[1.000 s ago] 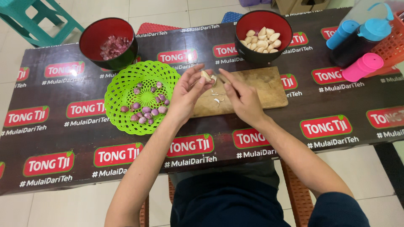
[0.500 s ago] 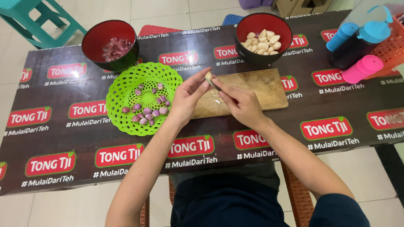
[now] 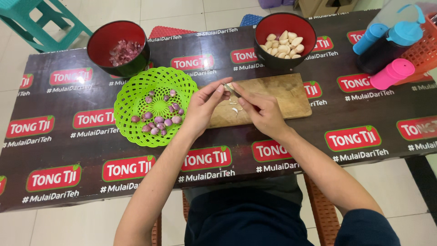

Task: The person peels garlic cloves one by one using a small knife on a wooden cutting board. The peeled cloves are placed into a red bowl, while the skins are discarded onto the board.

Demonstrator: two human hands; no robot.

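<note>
My left hand (image 3: 203, 107) pinches a small garlic clove (image 3: 226, 89) between thumb and fingers, above the left end of a wooden cutting board (image 3: 282, 93). My right hand (image 3: 261, 111) grips a small knife (image 3: 233, 91) whose blade touches the clove. Bits of pale peel (image 3: 235, 109) lie on the board below both hands. To the left is a green plastic basket (image 3: 136, 93) with several purple unpeeled cloves (image 3: 157, 120).
A red bowl (image 3: 302, 25) of peeled garlic stands behind the board. Another red bowl (image 3: 98, 43) with purple peels is at the back left. Blue- and pink-capped bottles (image 3: 387, 54) and an orange basket (image 3: 421, 50) stand at the right. A teal stool (image 3: 27, 13) is on the floor.
Both hands stay over the board's left end; the clove has turned in my left fingers and the knife works at it. Nothing else has moved.
</note>
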